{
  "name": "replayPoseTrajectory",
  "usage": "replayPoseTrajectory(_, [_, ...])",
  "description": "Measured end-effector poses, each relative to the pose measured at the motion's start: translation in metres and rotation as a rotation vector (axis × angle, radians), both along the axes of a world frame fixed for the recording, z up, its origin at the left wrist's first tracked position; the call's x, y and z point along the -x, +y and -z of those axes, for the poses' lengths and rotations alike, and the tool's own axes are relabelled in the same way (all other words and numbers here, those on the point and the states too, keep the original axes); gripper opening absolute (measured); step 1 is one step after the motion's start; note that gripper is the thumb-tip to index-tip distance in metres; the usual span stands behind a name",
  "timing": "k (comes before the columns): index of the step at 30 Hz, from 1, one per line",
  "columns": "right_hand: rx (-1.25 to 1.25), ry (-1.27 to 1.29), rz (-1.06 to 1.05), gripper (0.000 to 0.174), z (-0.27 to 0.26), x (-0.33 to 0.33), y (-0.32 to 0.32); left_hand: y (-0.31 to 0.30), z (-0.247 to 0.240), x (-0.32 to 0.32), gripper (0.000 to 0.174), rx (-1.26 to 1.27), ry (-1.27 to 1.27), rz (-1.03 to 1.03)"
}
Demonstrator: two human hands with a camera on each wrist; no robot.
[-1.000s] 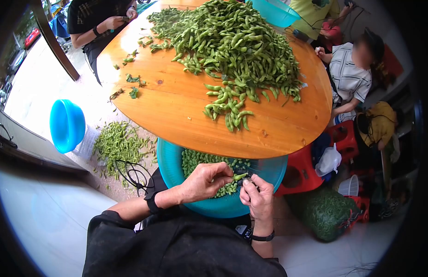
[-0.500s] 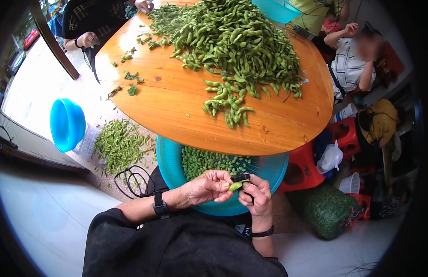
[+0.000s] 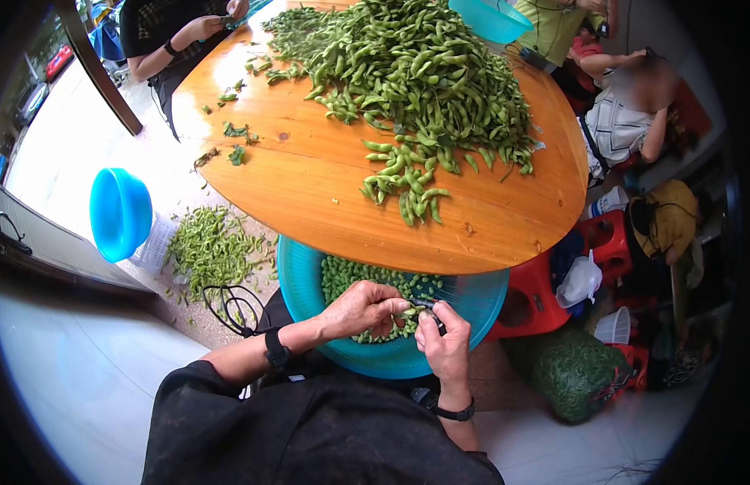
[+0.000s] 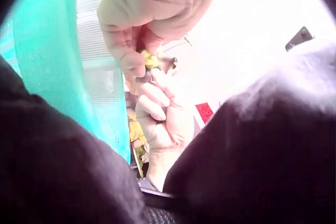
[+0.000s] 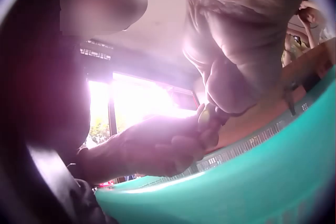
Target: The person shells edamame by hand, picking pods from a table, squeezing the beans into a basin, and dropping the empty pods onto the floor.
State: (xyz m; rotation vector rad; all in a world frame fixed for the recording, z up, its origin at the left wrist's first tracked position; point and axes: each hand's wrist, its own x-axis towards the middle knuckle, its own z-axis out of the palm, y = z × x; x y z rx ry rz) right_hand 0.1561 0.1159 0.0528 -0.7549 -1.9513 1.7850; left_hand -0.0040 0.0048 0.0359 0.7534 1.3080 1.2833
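Note:
My left hand (image 3: 365,310) pinches a green soybean pod (image 3: 413,310) between thumb and fingers, over the turquoise basin (image 3: 298,323). The pod shows as a yellow-green bit at the fingertips in the left wrist view. Right beside it, my right hand (image 3: 448,343) grips a small dark tool (image 3: 441,326) whose thin dark end reaches to the pod. The fingers hide most of the tool, and I cannot tell its kind. Shelled green soybeans (image 3: 343,279) lie in the basin below both hands.
Before me stands a wooden table (image 3: 310,186) with a large heap of soybean pods (image 3: 423,73). Empty pods (image 3: 209,250) litter the floor at left near a blue basin (image 3: 120,214). Red stools (image 3: 528,299) and a filled green net bag (image 3: 561,372) are at right. Other people sit around the table.
Both hands have shifted a little and turned at the pod, which was more plainly visible half a second ago. The person at right has raised an arm to the head since the first frame.

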Motion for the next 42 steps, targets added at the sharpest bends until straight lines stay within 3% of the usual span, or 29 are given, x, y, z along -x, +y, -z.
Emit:
replayPoseTrajectory(2, [0.052,-0.012,0.009,0.01,0.004,0.001,0.0,0.003,0.002,0.0,0.036,0.015,-0.012,0.003])
replayPoseTrajectory(4, [-0.295,-0.06,0.06,0.009,0.01,0.004,-0.003,0.005,0.013,-0.003,0.034,0.008,-0.173,0.005])
replayPoseTrajectory(5, [-0.295,-0.059,0.061,0.009,0.01,0.006,-0.005,0.005,0.015,-0.005,0.034,0.008,-0.173,0.006])
replayPoseTrajectory(7, [-0.656,-0.107,0.111,0.003,0.007,0.011,-0.01,0.006,0.015,-0.01,0.032,-0.018,-0.075,0.014])
replayPoseTrajectory(9, [-0.677,-0.118,0.105,0.004,0.005,0.014,-0.016,0.007,0.013,-0.015,0.026,0.01,-0.056,0.002])
replayPoseTrajectory(11, [-0.775,-0.08,0.133,0.005,0.003,0.017,-0.02,0.007,0.017,-0.024,0.021,-0.019,0.113,-0.144])
replayPoseTrajectory(12, [-0.851,-0.045,0.14,0.006,0.006,0.018,-0.021,0.007,0.014,-0.025,0.015,0.006,0.055,-0.144])
replayPoseTrajectory(15, [-0.859,-0.023,0.115,0.006,0.007,0.022,-0.028,0.003,0.019,-0.029,0.013,-0.159,0.101,-0.23])
replayPoseTrajectory(17, [-0.867,-0.008,0.121,0.004,0.008,0.023,-0.024,0.007,0.015,-0.029,0.012,-0.119,0.074,-0.196])
replayPoseTrajectory(19, [-0.719,-0.035,0.116,0.003,0.007,0.018,-0.015,0.012,0.009,-0.028,0.015,0.027,-0.491,-0.194])
replayPoseTrajectory(21, [-0.723,-0.033,0.11,0.004,0.014,0.013,-0.008,0.011,0.006,-0.029,0.01,0.044,-0.52,-0.203])
replayPoseTrajectory(23, [-0.534,-0.025,0.087,0.011,0.028,0.007,-0.003,0.01,0.015,-0.03,0.016,0.048,-0.537,-0.197])
replayPoseTrajectory(25, [-0.504,0.003,0.095,0.016,0.027,0.008,-0.001,0.01,0.017,-0.03,0.017,0.043,-0.551,-0.196])
replayPoseTrajectory(27, [-0.045,-0.039,0.124,0.018,0.021,0.006,-0.001,0.009,0.019,-0.031,0.019,0.043,-0.568,-0.192])
replayPoseTrajectory(29, [0.005,-0.012,0.131,0.017,0.02,0.005,0.0,0.009,0.021,-0.03,0.02,0.01,-0.574,-0.164])
replayPoseTrajectory(30, [-0.163,-0.006,0.117,0.015,0.02,0.004,0.001,0.009,0.023,-0.03,0.02,0.012,-0.572,-0.161])
replayPoseTrajectory(31, [-0.33,-0.001,0.103,0.014,0.02,0.004,0.001,0.007,0.025,-0.029,0.019,-0.007,-0.489,-0.109])
replayPoseTrajectory(33, [-0.364,0.016,0.106,0.012,0.019,0.001,0.001,0.006,0.023,-0.027,0.018,-0.028,-0.404,-0.054])
replayPoseTrajectory(36, [-0.409,-0.016,0.149,0.01,0.011,-0.014,0.006,0.003,0.019,-0.015,0.017,0.032,0.198,0.211])
replayPoseTrajectory(37, [-0.421,-0.065,0.188,0.01,0.002,-0.021,0.011,0.001,0.017,-0.012,0.017,0.031,0.202,0.21])
replayPoseTrajectory(39, [-0.418,-0.205,0.278,0.008,-0.03,-0.046,0.025,-0.002,0.007,-0.005,0.017,-0.197,0.772,0.434])
replayPoseTrajectory(41, [-0.73,-0.438,0.278,0.009,-0.032,-0.087,0.056,0.007,-0.033,0.009,0.017,-0.275,0.808,0.365])
replayPoseTrajectory(42, [-0.814,-0.517,0.223,0.012,-0.037,-0.103,0.065,0.016,-0.044,0.022,0.013,-0.493,0.971,0.25])
